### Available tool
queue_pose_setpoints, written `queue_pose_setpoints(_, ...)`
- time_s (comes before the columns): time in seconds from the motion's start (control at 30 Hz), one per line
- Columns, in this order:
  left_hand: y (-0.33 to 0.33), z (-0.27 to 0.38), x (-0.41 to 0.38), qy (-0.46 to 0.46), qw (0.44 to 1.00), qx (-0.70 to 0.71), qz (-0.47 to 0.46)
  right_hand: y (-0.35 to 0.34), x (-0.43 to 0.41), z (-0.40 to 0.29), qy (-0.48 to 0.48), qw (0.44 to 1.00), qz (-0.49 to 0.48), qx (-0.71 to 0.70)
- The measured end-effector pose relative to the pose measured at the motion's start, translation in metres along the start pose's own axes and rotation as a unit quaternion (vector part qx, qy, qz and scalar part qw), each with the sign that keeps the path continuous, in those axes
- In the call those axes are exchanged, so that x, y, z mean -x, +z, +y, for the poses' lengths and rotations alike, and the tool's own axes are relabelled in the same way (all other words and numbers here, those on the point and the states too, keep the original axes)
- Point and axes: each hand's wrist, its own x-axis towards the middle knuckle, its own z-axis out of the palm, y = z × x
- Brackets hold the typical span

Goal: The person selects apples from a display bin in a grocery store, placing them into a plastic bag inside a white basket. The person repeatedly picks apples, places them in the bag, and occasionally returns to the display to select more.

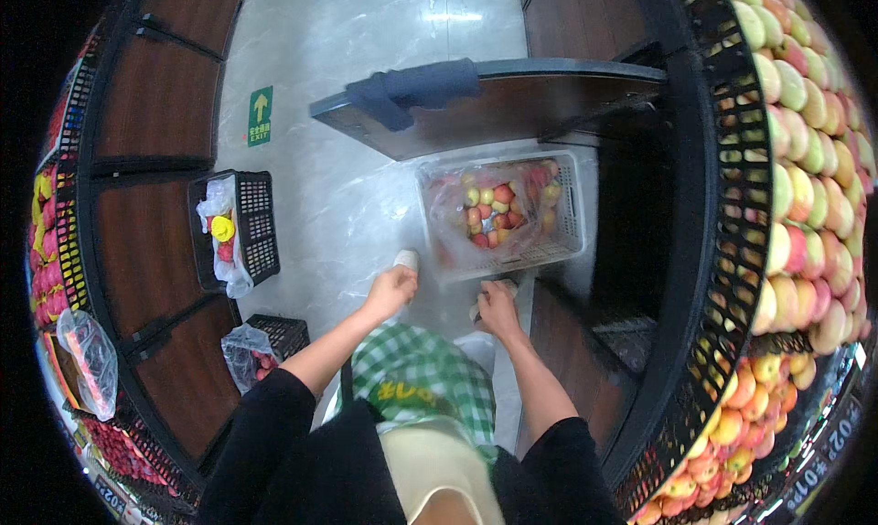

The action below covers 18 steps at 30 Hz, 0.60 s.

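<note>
A pale plastic crate [575, 233] on the floor ahead holds a clear plastic bag [446, 202] with red and yellow apples [503, 194] in it. My left hand [392, 293] hangs to the lower left of the crate, fingers curled, nothing visible in it. Close below the crate's near edge is my right hand [496, 308], also with bent fingers; its palm side is hidden. Neither hand visibly touches the crate. Beyond the crate stands an open dark wood cabinet door [562, 103], a blue-grey cloth [415, 89] draped over its top edge.
Black crates [257, 230] with bagged fruit stand on the floor at left, beside dark cabinets [154, 100]. On the right, a display of apples [809, 175] rises behind a black mesh rim above the open dark cabinet [634, 230]. A green exit sign [260, 116] marks the floor.
</note>
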Motion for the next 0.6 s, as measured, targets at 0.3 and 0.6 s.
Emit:
queue_pose_setpoints(0.3, 0.099, -0.057, -0.153, 0.092, 0.903, -0.415, -0.068, 0.060, -0.164, 0.132, -0.068, 0.997, -0.019, 0.028)
queue_pose_setpoints(0.6, 0.165, -0.179, -0.294, 0.322, 0.742, -0.587, -0.046, 0.109, -0.245, 0.305, -0.061, 0.956, -0.142, 0.248)
